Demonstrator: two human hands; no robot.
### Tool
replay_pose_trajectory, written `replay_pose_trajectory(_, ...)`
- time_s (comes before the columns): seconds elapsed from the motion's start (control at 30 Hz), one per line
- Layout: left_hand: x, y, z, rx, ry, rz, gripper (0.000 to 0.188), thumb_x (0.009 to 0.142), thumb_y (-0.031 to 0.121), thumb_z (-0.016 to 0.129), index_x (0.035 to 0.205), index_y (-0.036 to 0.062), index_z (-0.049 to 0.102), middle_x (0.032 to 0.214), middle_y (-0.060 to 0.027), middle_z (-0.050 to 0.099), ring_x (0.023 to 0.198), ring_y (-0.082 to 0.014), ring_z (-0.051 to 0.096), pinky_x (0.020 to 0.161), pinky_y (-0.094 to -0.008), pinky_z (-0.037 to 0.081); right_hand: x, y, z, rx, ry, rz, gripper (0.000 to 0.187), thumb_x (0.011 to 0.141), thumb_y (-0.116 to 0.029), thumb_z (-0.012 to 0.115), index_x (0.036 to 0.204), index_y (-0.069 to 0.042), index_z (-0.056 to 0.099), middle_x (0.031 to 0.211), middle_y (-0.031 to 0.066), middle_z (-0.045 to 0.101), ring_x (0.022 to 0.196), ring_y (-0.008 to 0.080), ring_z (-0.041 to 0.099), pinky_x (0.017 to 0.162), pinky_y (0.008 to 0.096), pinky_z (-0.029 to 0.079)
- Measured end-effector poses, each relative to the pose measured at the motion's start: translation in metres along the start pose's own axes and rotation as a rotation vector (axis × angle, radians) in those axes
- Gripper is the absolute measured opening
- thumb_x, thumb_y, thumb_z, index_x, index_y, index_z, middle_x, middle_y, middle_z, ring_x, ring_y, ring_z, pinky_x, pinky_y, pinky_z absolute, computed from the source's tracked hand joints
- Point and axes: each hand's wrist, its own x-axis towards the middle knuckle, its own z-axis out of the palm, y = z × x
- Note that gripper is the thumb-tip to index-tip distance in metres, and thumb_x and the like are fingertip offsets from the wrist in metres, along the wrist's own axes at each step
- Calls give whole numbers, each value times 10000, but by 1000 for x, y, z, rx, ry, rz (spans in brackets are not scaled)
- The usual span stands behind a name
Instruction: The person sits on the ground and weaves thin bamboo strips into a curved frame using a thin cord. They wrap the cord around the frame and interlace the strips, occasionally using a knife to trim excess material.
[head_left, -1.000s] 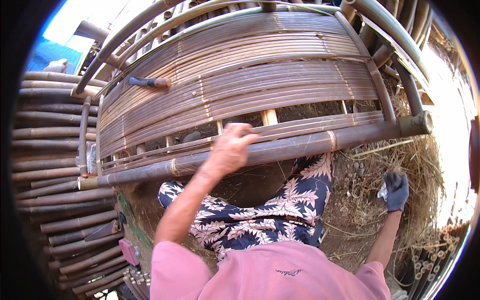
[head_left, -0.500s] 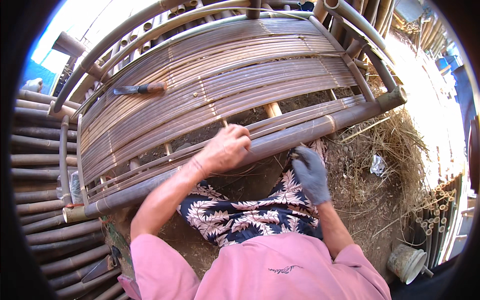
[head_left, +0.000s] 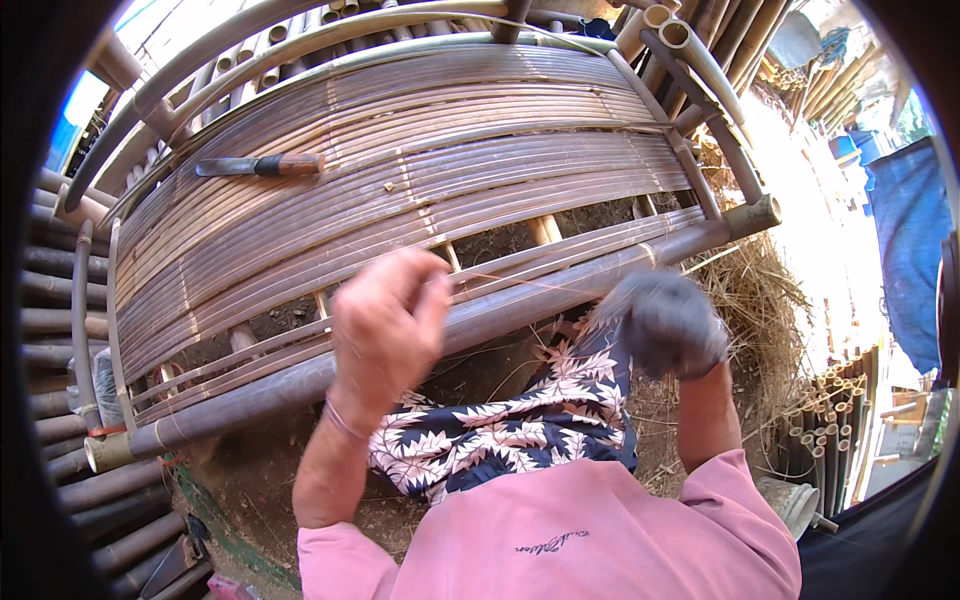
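Observation:
A bamboo bench with a slatted seat lies across in front of me, its thick front rail nearest my lap. Over that rail my left hand is bare, blurred and closed, thumb and fingers pinched together. From it a thin reddish cord stretches across the front slats toward my right hand. That hand wears a grey glove and is closed like a fist, smeared by motion, beside the rail's right part. A knife with a wooden handle rests on the slats, away from both hands.
Stacked bamboo poles lie at the left. Dry fibre shavings heap on the ground at the right, near upright cut bamboo pieces and a dirty white bucket. A blue cloth hangs far right.
My hands have drawn apart: the left moved left and toward me, the right moved right and up. A thin cord now shows between them. The whole view has shifted slightly.

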Motion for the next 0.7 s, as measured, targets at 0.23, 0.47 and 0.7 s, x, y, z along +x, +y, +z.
replay_pose_trajectory(0.23, 1, -123, 24, 568, -375, -468, 304, 963, 270, 529, 949, 55, 743, 954, -225, 715, 944, -409, 689, 851, -483, 546, 114, 66, -65, -1213, 674, -364, 233, 954, -252, 619, 845, -96, 753, 629, 71, 646, 592, 208, 669, 503, 343, 515)
replay_pose_trajectory(0.47, 10, -171, 88, 461, -769, -495, 331, 897, 242, 508, 1014, 13, 717, 1077, -304, 678, 1046, -450, 656, 936, -500, 511, 228, 178, 48, -1451, -43, 92, 249, 828, -268, 642, 857, -51, 759, 910, 214, 731, 788, 366, 718, 706, 472, 575)
replay_pose_trajectory(0.7, 9, -172, 119, 401, -526, -620, 256, 828, 174, 579, 914, 0, 745, 903, -247, 714, 909, -418, 689, 811, -466, 538, 266, 195, 20, -1245, -630, 69, 309, 839, -307, 630, 932, -37, 747, 923, 225, 721, 837, 371, 706, 766, 456, 568)
